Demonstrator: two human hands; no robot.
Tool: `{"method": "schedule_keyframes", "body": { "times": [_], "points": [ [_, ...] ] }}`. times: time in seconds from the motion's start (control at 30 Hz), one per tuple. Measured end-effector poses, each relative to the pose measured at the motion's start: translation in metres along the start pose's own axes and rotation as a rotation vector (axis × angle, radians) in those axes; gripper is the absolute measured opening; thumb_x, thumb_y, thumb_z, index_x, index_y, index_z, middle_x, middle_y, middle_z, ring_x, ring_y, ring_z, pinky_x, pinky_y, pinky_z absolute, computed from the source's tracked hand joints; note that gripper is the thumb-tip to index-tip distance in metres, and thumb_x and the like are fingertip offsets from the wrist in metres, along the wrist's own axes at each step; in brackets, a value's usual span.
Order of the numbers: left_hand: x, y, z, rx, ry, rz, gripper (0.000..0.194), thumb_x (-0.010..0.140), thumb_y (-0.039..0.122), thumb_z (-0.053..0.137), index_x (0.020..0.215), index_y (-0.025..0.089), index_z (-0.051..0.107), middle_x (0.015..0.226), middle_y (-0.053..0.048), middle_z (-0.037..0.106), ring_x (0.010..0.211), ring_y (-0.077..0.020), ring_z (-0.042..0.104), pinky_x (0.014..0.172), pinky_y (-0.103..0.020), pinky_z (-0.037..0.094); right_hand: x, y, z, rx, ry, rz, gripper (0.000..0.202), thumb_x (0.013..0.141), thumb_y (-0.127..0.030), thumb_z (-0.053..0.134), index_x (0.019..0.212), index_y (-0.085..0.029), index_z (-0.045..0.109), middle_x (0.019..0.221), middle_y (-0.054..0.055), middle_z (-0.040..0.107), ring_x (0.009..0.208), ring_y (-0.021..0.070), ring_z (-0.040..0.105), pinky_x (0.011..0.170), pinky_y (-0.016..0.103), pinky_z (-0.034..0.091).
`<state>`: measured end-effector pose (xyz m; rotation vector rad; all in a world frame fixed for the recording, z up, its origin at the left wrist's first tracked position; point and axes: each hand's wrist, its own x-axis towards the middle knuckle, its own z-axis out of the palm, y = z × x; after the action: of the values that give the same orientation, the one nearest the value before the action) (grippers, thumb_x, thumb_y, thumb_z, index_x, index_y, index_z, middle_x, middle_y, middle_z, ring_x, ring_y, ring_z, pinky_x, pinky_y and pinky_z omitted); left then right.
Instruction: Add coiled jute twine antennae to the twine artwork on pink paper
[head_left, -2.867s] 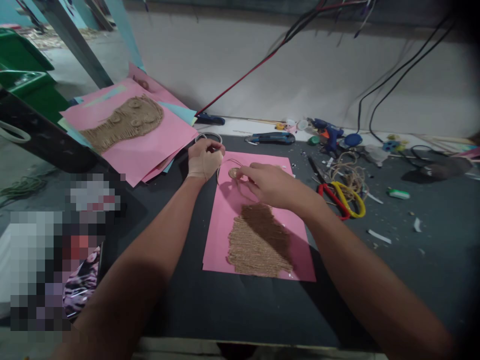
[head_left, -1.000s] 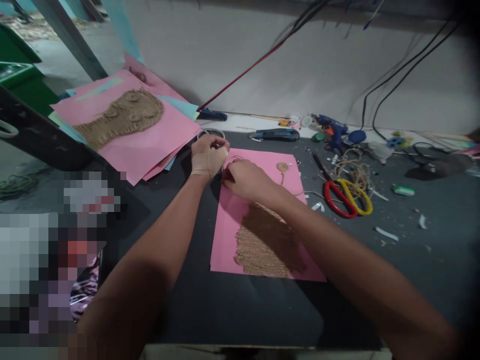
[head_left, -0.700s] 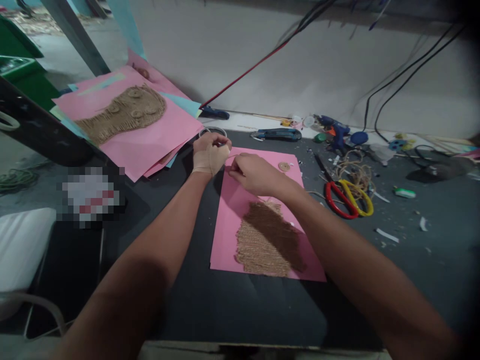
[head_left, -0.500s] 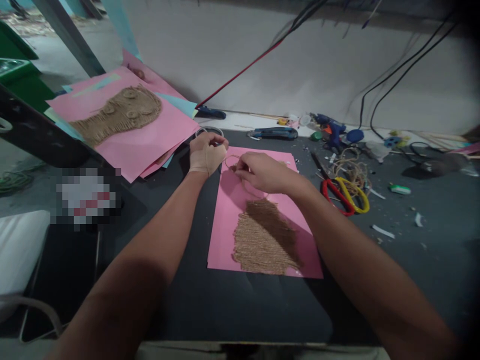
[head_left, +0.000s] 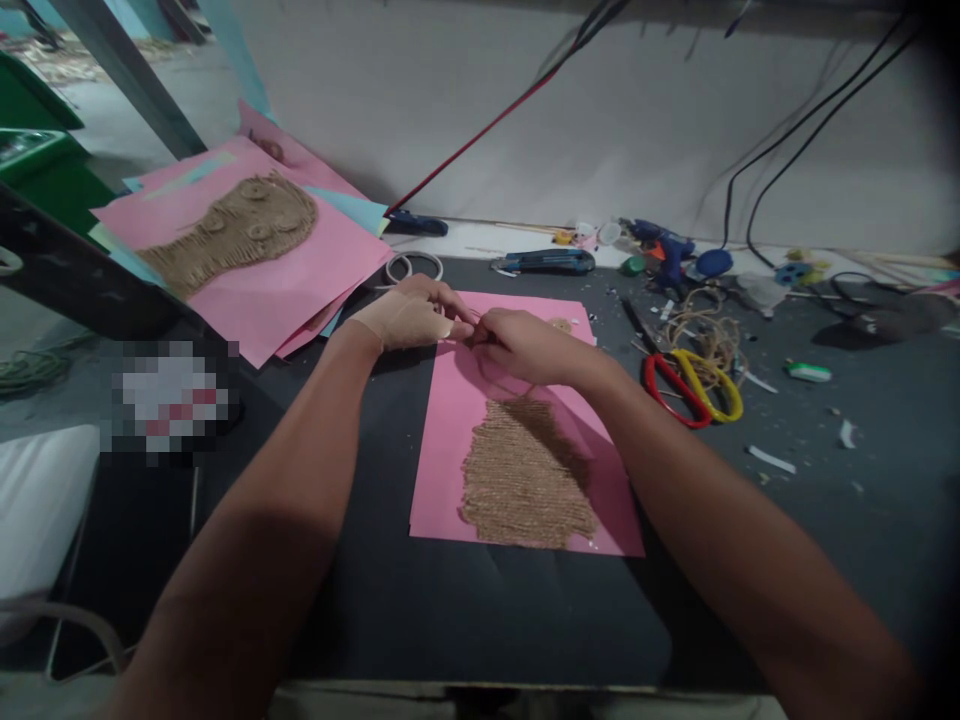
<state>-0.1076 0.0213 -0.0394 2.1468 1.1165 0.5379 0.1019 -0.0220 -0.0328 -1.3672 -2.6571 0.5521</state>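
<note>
My left hand (head_left: 416, 312), with a beige wrap around its palm, has its fingers closed and meets my right fingertips over a pink sheet (head_left: 437, 480). My right hand (head_left: 529, 345) pinches a thin piece of twine (head_left: 489, 378), which loops down toward the sheet. Both sets of fingertips close on the twine, partly hiding it. Below the hands, a patch of brown twine rows (head_left: 525, 475) covers the lower part of the sheet. A small coil of twine (head_left: 561, 325) shows past my right hand.
Red-and-yellow-handled scissors (head_left: 679, 390) lie to the right beside tangled twine (head_left: 705, 335). Behind are a blue cutter knife (head_left: 544, 262), a blue glue gun (head_left: 664, 248) and a roll of tape (head_left: 412, 268). At left, pink sheets (head_left: 262, 310) carry a twine figure (head_left: 240, 232).
My left hand has moved right and slightly down, and its fingertips now meet those of my right hand at the twine. My right hand has barely moved.
</note>
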Motion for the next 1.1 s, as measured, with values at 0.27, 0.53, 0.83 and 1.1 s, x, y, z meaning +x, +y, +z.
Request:
{"method": "schedule_keyframes", "body": {
  "times": [0.27, 0.53, 0.83, 1.1],
  "points": [
    [-0.005, 0.013, -0.006, 0.151, -0.146, -0.151, 0.023, 0.067, 0.022, 0.075, 0.087, 0.027, 0.087, 0.069, -0.002, 0.073, 0.068, -0.0197, 0.064, 0.065, -0.031, 0.047, 0.002, 0.004, 0.002, 0.044, 0.007, -0.016, 0.017, 0.091, -0.015, 0.053, 0.093, -0.017, 0.071, 0.101, 0.010, 0.074, 0.087, 0.0213, 0.062, 0.074, 0.031, 0.041],
    [-0.005, 0.013, -0.001, 0.150, -0.132, -0.142, 0.020, 0.066, 0.018, 0.069, 0.072, 0.029, 0.084, 0.077, -0.003, 0.079, 0.075, -0.0211, 0.068, 0.068, -0.030, 0.051, 0.002, 0.006, 0.003, 0.081, 0.013, -0.017, 0.018, 0.091, -0.013, 0.053, 0.094, -0.017, 0.070, 0.102, 0.011, 0.075, 0.087, 0.0212, 0.063, 0.074, 0.031, 0.041],
    [-0.003, 0.009, 0.001, 0.178, -0.135, -0.101, 0.018, 0.066, 0.019, 0.071, 0.071, 0.031, 0.084, 0.075, -0.003, 0.079, 0.073, -0.0213, 0.069, 0.064, -0.029, 0.049, 0.003, 0.012, 0.009, 0.175, 0.143, 0.094, 0.011, 0.097, -0.017, 0.055, 0.099, -0.016, 0.066, 0.106, 0.010, 0.075, 0.090, 0.0201, 0.064, 0.076, 0.029, 0.043],
    [-0.004, 0.015, 0.002, 0.125, -0.145, -0.107, 0.017, 0.064, 0.019, 0.070, 0.067, 0.031, 0.082, 0.073, -0.002, 0.078, 0.072, -0.0198, 0.069, 0.065, -0.028, 0.050, 0.003, 0.012, 0.009, 0.177, 0.138, 0.101, 0.013, 0.094, -0.013, 0.056, 0.100, -0.016, 0.067, 0.106, 0.010, 0.076, 0.090, 0.0205, 0.064, 0.078, 0.029, 0.044]
  ]
}}
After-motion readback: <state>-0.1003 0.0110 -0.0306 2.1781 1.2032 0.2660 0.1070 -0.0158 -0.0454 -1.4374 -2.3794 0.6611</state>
